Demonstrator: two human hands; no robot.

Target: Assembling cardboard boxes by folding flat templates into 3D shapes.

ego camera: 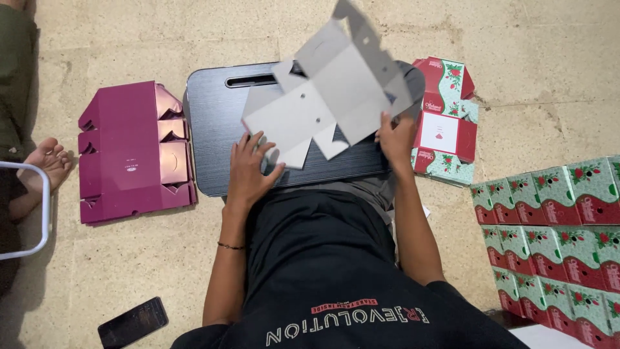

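Cardboard blank (329,97): grey, flat, unfolded, flaps splayed.

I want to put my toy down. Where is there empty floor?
Bare floor lies between the phone and the purple box flats, and above the black lap desk. It is crowded at the stacked green-and-red boxes and printed flats.
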